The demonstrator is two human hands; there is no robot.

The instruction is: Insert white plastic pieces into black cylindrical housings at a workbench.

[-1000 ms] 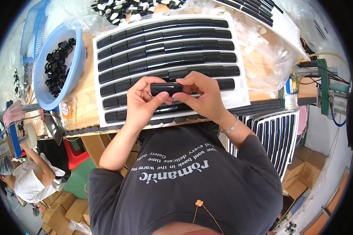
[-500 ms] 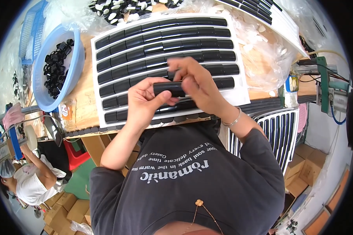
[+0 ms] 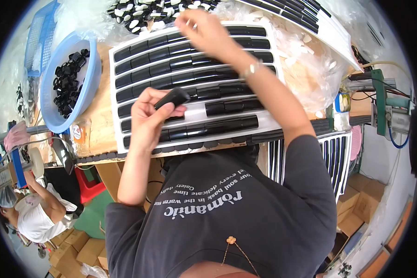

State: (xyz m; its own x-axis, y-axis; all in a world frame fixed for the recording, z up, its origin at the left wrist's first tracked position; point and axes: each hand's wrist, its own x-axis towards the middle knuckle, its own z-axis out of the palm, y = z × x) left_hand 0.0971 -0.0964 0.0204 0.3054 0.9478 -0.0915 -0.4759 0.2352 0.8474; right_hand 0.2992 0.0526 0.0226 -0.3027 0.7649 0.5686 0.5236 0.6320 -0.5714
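A white grille panel [image 3: 197,78] with rows of glossy black bars lies flat on the wooden bench in front of me. My left hand [image 3: 148,118] hovers over the panel's lower left part and grips a short black bar piece [image 3: 172,97] between thumb and fingers. My right hand [image 3: 201,30] is stretched far across the panel to its top edge, beside a heap of small black and white parts [image 3: 155,10]. Its fingers are curled and blurred, and I cannot tell whether they hold anything.
A blue bowl [image 3: 48,109] of small black clips stands left of the panel. More grille panels lie at the top right [image 3: 310,21] and lean below the bench on the right [image 3: 329,157]. Crumpled clear plastic [image 3: 305,65] covers the bench's right side. Another person [image 3: 30,213] sits at lower left.
My right hand has left the black piece and swung up across the panel to the far heap of parts. My left hand stays over the panel, still holding the piece.
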